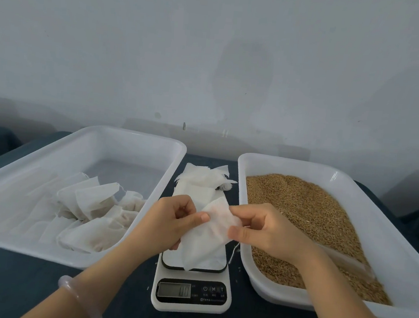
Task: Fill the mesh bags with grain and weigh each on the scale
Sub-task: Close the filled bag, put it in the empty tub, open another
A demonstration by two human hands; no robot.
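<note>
An empty white mesh bag (205, 239) hangs above the white kitchen scale (191, 294), held at its top by both hands. My left hand (172, 219) pinches the bag's left edge with thumb and fingers. My right hand (260, 229) pinches the right edge. A drawstring dangles below my right hand. Brown grain (307, 218) fills the white tray (395, 284) on the right. Several filled bags (92, 214) lie in the white tray (19, 241) on the left. A stack of empty bags (201, 183) lies behind the scale.
A clear scoop (346, 259) lies half buried in the grain near my right forearm. The table has a dark blue cloth (15, 281). A white wall stands close behind the trays. A pale bangle (77, 297) sits on my left wrist.
</note>
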